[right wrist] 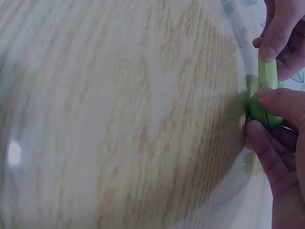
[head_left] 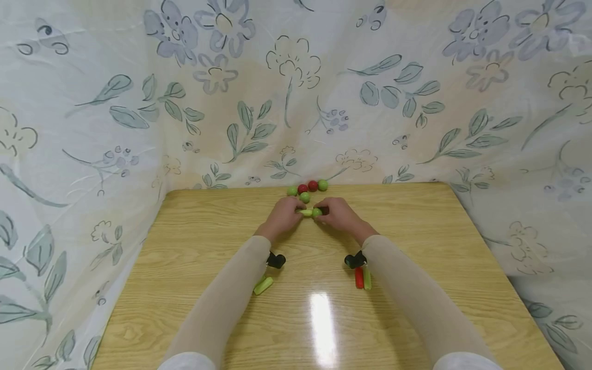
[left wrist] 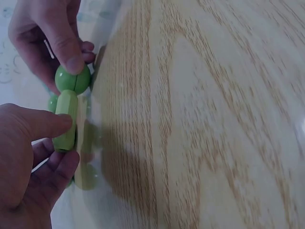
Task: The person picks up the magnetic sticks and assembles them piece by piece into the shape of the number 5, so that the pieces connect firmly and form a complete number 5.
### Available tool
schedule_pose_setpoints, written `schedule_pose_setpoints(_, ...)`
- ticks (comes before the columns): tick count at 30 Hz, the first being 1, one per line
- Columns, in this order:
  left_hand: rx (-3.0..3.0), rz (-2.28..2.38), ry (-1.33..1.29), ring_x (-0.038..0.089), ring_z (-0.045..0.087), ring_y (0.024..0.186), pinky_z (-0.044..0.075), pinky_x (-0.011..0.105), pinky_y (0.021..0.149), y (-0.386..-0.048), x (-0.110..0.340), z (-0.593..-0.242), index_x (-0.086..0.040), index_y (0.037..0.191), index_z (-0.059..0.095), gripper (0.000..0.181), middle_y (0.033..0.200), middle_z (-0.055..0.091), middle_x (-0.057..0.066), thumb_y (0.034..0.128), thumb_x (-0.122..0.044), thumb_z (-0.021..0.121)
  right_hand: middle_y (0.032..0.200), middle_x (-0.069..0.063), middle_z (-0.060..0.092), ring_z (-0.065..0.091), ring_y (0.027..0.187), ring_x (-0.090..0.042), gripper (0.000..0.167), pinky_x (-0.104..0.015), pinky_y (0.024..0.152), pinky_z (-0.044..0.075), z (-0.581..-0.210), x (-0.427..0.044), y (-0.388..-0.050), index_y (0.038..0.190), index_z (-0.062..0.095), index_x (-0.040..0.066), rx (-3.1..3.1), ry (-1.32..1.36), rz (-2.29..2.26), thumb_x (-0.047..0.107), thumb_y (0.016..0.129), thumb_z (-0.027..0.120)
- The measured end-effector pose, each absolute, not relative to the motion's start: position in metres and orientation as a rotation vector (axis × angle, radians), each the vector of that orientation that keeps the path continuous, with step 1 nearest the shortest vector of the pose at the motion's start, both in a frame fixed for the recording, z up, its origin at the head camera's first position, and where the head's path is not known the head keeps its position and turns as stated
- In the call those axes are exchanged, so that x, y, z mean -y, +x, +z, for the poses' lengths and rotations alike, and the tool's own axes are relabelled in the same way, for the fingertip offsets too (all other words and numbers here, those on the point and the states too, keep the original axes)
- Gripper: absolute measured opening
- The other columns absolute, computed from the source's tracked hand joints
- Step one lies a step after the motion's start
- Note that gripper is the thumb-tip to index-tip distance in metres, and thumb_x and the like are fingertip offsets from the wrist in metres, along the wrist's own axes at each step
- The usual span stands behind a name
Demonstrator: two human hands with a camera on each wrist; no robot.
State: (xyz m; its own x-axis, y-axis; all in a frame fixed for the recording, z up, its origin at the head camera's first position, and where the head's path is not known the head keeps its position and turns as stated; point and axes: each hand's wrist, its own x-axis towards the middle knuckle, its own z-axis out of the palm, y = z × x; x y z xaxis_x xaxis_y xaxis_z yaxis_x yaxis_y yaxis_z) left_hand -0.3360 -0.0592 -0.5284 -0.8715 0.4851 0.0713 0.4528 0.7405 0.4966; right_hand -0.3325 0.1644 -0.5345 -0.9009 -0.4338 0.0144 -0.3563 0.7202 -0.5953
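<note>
The stick in the left grip is pale yellow-green; the ball in the right grip is a fuller green. Just beyond the grips are plain dark red balls and green balls. Bodyward of the right grip, one bar is bright red, its neighbour light green. Beneath both grips, the tabletop is yellow-brown with wood grain; beyond, the off-white cloth carries lavender flowers and grey-green leaves.

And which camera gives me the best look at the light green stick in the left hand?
The left wrist view: the light green stick looks large there, both ends showing, with the thumb of the left hand across it. In the right wrist view, thumbs partly cover both ends. In the head view it is tiny.
</note>
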Motion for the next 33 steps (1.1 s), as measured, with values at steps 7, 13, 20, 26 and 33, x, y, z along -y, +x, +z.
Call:
schedule_pose_setpoints(7,-2.847,0.807,0.772,0.024,0.067,0.111,0.054,0.04,0.103,-0.3344,0.0536,-0.5245,-0.005,0.117,0.082,0.016,0.116,0.075,0.007,0.1015,-0.006,0.076,0.112,-0.009,0.075,0.068,0.099,-0.021,0.035,-0.039,0.089,0.059,-0.5348,-0.1685,-0.3318,0.129,0.077,0.0,-2.784,-0.629,-0.971,0.011,0.096,0.085)
schedule_pose_setpoints(13,-2.848,0.801,0.77,0.023,0.067,0.107,0.054,0.04,0.101,-0.3336,0.0513,-0.525,-0.004,0.115,0.082,0.015,0.114,0.075,0.007,0.1014,-0.006,0.077,0.112,-0.008,0.074,0.067,0.097,-0.021,0.037,-0.038,0.087,0.059,-0.5362,-0.1716,-0.3308,0.132,0.076,0.0,-2.774,-0.617,-0.998,0.012,0.097,0.084)
schedule_pose_setpoints(20,-2.85,0.776,0.771,0.024,0.066,0.107,0.054,0.04,0.101,-0.335,0.0512,-0.5278,-0.005,0.118,0.081,0.017,0.114,0.074,0.007,0.101,-0.006,0.077,0.114,-0.01,0.074,0.067,0.098,-0.022,0.039,-0.038,0.087,0.059,-0.5374,-0.1729,-0.3297,0.135,0.076,0.002,-2.776,-0.599,-1.021,0.012,0.098,0.084)
schedule_pose_setpoints(26,-2.851,0.755,0.764,0.024,0.066,0.108,0.054,0.041,0.102,-0.3358,0.0514,-0.5294,-0.006,0.12,0.081,0.019,0.116,0.074,0.007,0.1011,-0.007,0.077,0.116,-0.01,0.074,0.068,0.1,-0.022,0.039,-0.039,0.088,0.059,-0.5369,-0.173,-0.3294,0.135,0.076,0.003,-2.785,-0.597,-1.009,0.014,0.098,0.084)
schedule_pose_setpoints(33,-2.837,0.76,0.765,0.025,0.066,0.11,0.054,0.042,0.102,-0.3369,0.0517,-0.5259,-0.005,0.12,0.081,0.019,0.117,0.073,0.007,0.1014,-0.007,0.077,0.116,-0.008,0.075,0.069,0.1,-0.02,0.037,-0.038,0.088,0.059,-0.5377,-0.1739,-0.3301,0.133,0.076,0.003,-2.777,-0.6,-1.021,0.015,0.099,0.084)
